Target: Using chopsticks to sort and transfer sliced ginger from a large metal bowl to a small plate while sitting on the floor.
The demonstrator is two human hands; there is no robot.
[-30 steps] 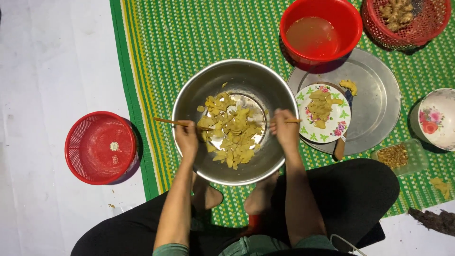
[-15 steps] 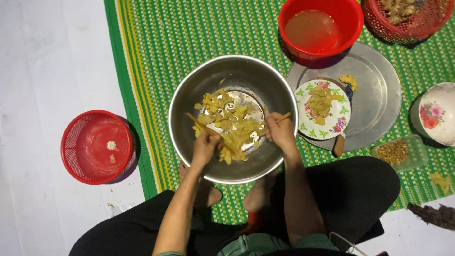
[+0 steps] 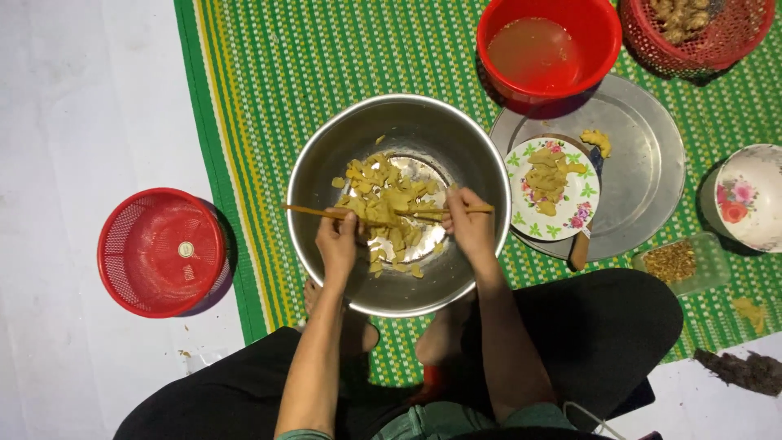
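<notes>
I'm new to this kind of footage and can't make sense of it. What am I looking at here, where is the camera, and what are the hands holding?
There is no machine here: a person sits on the floor, and a camera on their head looks straight down at their own two hands. The left hand and right hand each have a grip on a thin wooden stick inside a big steel bowl, over yellow food pieces. Everything stands on a green woven mat. To the right lie a round metal tray carrying a flowered plate, a red bowl of brownish liquid and a red basket. On the left sits a red colander.
</notes>
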